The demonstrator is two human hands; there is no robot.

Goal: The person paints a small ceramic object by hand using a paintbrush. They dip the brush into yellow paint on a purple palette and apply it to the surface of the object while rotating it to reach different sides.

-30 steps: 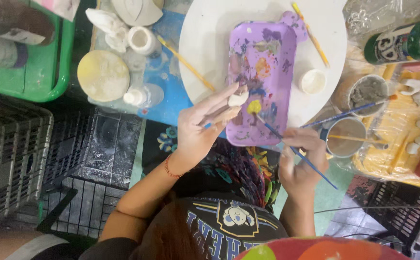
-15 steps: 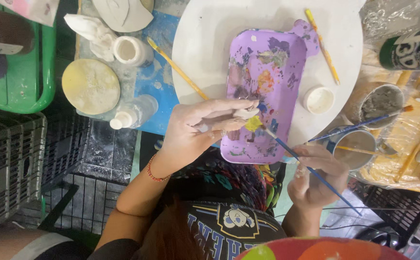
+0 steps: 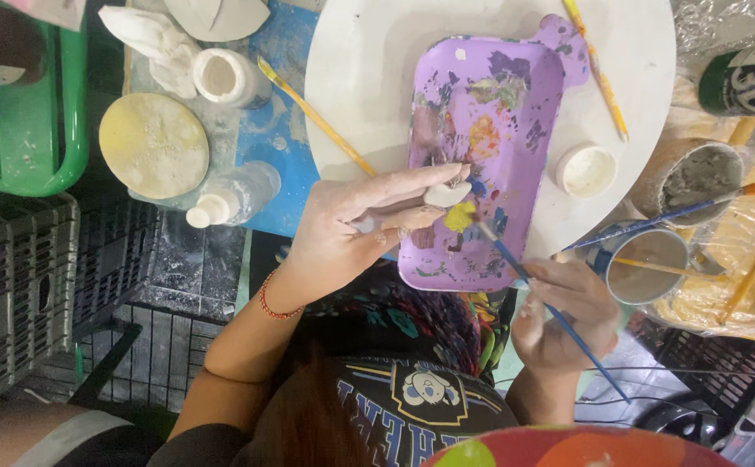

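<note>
While left hand (image 3: 343, 233) pinches a white piece (image 3: 445, 194), brush (image 3: 550, 307) tip touches it.

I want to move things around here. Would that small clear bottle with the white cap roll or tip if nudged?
The clear bottle already lies on its side, so tipping is no risk. Its round body probably rolls easily. It looks like thin plastic, likely light and not fragile.

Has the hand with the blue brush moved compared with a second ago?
Yes. The right hand has dropped away from the purple paint tray towards the person's body, while the blue-handled brush tip remains at the tray's yellow paint.
</note>
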